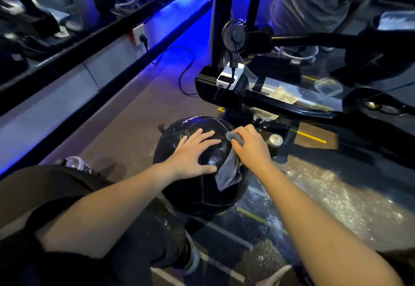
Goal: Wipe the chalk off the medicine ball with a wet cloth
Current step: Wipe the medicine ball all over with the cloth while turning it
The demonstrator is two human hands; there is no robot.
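The medicine ball [202, 169] is black, stitched in panels, and sits on the floor [125, 115] directly in front of the person, between a dark-trousered knee at the lower left and a black machine frame [280, 103] behind it. White lettering shows on the ball's far top edge.

The left hand [193, 153] lies flat on the ball's upper surface, fingers spread and straight, palm pressing down; it grasps nothing.

The right hand [251, 144] is clenched around a grey cloth [226, 173] at the ball's upper right side. One bunched end of the cloth protrudes past the knuckles; the remainder hangs below the hand and lies against the ball's right face, just beside the left thumb.

The two hands are close together on the ball, not touching.

The floor to the right of the ball glistens with pale speckles. A small black fan [234, 36] is clipped to an upright post beyond the ball.
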